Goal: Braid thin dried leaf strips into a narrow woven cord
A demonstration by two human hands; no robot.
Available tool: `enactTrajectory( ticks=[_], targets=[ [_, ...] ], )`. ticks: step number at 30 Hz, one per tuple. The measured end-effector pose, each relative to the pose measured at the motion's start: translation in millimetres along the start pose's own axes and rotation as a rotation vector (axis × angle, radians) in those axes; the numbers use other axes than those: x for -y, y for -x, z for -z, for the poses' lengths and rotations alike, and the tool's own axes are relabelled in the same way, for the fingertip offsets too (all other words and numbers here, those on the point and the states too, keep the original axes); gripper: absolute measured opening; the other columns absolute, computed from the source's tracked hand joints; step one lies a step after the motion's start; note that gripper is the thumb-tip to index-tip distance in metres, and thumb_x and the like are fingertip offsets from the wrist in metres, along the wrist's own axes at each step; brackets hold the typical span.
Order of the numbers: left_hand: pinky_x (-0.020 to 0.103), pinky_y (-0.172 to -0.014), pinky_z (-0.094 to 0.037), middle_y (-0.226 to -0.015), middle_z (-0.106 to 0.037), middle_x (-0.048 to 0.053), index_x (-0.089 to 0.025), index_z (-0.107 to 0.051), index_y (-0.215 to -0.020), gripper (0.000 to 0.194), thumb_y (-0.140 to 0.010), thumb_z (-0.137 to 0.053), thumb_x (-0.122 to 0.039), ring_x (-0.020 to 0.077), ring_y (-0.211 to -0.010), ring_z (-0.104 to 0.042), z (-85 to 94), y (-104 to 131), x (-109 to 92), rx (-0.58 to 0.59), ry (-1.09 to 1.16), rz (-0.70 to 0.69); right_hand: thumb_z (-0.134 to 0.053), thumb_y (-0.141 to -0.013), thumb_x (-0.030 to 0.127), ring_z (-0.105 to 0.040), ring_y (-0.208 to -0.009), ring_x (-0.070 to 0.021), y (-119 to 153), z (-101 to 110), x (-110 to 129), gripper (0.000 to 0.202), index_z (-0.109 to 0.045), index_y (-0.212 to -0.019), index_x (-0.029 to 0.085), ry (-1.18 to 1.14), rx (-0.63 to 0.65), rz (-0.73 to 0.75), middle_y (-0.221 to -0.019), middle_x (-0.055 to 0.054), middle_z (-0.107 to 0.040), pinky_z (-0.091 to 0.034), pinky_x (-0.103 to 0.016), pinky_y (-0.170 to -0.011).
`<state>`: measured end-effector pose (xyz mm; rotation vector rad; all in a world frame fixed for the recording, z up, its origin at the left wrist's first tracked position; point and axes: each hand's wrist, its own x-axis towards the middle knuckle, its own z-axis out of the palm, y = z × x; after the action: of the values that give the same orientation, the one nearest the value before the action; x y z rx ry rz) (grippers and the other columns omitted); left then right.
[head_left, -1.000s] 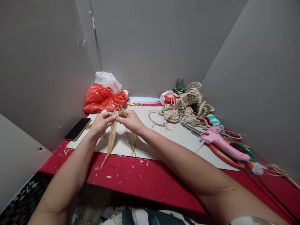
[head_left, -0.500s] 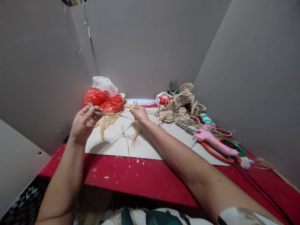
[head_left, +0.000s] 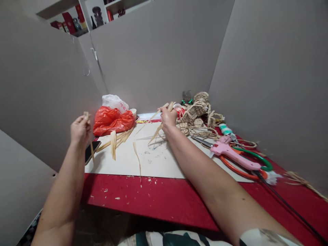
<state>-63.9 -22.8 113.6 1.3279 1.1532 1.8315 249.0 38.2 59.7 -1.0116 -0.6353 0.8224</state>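
Several strips (head_left: 113, 145), white board (head_left: 115, 169), red table (head_left: 159, 198), partitions (head_left: 159, 65)

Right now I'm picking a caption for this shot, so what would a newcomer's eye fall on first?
Probably the bright orange-red bag at the back left of the red table, then the pink glue gun lying across the scissors at the right. The left hand and right hand also stand out, held well apart, each gripping pale strips.
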Motion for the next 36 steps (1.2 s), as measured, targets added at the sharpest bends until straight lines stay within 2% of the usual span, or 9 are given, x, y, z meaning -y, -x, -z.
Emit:
enactTrajectory(
  ticks=[3, 7, 13, 15, 19, 25, 28, 32, 36],
  targets=[
    [0.018, -0.039, -0.025, -0.050, -0.044, -0.006, -0.016, -0.061, -0.079, 0.013, -0.069, -0.060, -0.024, 0.0048, -0.039, -0.033, -19.7, -6, 41, 0.059, -0.365, 0.138, -0.052, -0.071, 0.014, -0.033, -0.041, -0.0056, 1, -2, 13, 0.012, -0.043, -0.068, 0.019, -0.133, -0.067, 0.030, -0.052, 0.007, -0.046, -0.025, -0.018, -0.037],
    [0.024, -0.047, -0.035, -0.051, -0.051, -0.001, -0.016, -0.058, -0.064, 0.011, -0.060, -0.066, -0.023, 0.0109, -0.048, -0.045, -36.7, -11, 92, 0.080, -0.587, 0.185, -0.053, -0.077, 0.014, -0.029, -0.038, -0.0053, 6, -1, 25, 0.019, -0.040, -0.065, 0.020, -0.229, 0.021, -0.079, -0.046, 0.007, -0.040, -0.020, -0.018, -0.034],
    [0.034, -0.065, -0.041, -0.066, -0.060, 0.006, -0.018, -0.056, -0.067, 0.029, -0.050, -0.076, -0.030, 0.0268, -0.074, -0.058, -47.0, -30, 132, 0.038, -0.953, 0.178, -0.042, -0.087, 0.012, -0.027, -0.035, -0.0035, 10, -3, 27, 0.015, -0.046, -0.073, 0.018, -0.314, 0.160, -0.391, -0.044, 0.009, -0.033, -0.022, -0.014, -0.034],
    [0.036, -0.068, -0.041, -0.070, -0.062, 0.008, -0.017, -0.057, -0.071, 0.031, -0.048, -0.077, -0.024, 0.0295, -0.079, -0.059, -51.8, -32, 137, 0.049, -1.038, 0.183, -0.039, -0.088, 0.013, -0.029, -0.034, -0.0036, 8, -3, 25, 0.014, -0.044, -0.077, 0.019, -0.345, 0.167, -0.460, -0.045, 0.010, -0.033, -0.024, -0.013, -0.035],
    [0.033, -0.071, -0.042, -0.083, -0.067, 0.009, -0.016, -0.062, -0.091, 0.031, -0.061, -0.068, -0.018, 0.0244, -0.081, -0.060, -57.4, -27, 137, 0.076, -1.084, 0.112, -0.038, -0.087, 0.013, -0.017, -0.033, -0.0032, 7, -3, 19, 0.014, -0.041, -0.075, 0.019, -0.361, 0.184, -0.529, -0.042, 0.012, -0.021, -0.013, -0.014, -0.033],
    [0.028, -0.073, -0.042, -0.089, -0.068, 0.007, -0.015, -0.064, -0.099, 0.026, -0.076, -0.059, -0.027, 0.0196, -0.080, -0.059, -60.9, -16, 125, 0.143, -1.010, -0.052, -0.045, -0.079, 0.009, -0.013, -0.034, -0.0030, 23, -10, 7, 0.017, -0.041, -0.065, 0.018, -0.300, 0.271, -0.588, -0.039, 0.012, -0.019, -0.010, -0.016, -0.032],
    [0.030, -0.077, -0.043, -0.094, -0.069, 0.009, -0.014, -0.063, -0.106, 0.037, -0.075, -0.063, -0.034, 0.0215, -0.085, -0.061, -67.7, -7, 125, 0.217, -0.950, -0.088, -0.050, -0.076, 0.008, -0.013, -0.034, -0.0028, 36, -16, 4, 0.021, -0.039, -0.061, 0.018, -0.258, 0.314, -0.570, -0.037, 0.012, -0.019, -0.009, -0.016, -0.032],
    [0.034, -0.089, -0.041, -0.107, -0.067, 0.016, -0.011, -0.063, -0.110, 0.039, -0.083, -0.055, -0.039, 0.0261, -0.100, -0.059, -75.1, 17, 127, 0.239, -0.894, -0.142, -0.053, -0.075, 0.009, -0.015, -0.033, -0.0026, 47, -21, 6, 0.024, -0.038, -0.059, 0.019, -0.218, 0.370, -0.516, -0.037, 0.012, -0.020, -0.010, -0.017, -0.032],
    [0.037, -0.085, -0.044, -0.091, -0.070, 0.012, -0.014, -0.067, -0.106, 0.036, -0.081, -0.058, -0.039, 0.0256, -0.087, -0.062, -75.0, 54, 125, 0.341, -0.845, -0.158, -0.056, -0.075, 0.010, -0.016, -0.033, -0.0019, 51, -22, 8, 0.024, -0.039, -0.059, 0.018, -0.185, 0.405, -0.450, -0.038, 0.011, -0.023, -0.010, -0.017, -0.033]
  ],
)
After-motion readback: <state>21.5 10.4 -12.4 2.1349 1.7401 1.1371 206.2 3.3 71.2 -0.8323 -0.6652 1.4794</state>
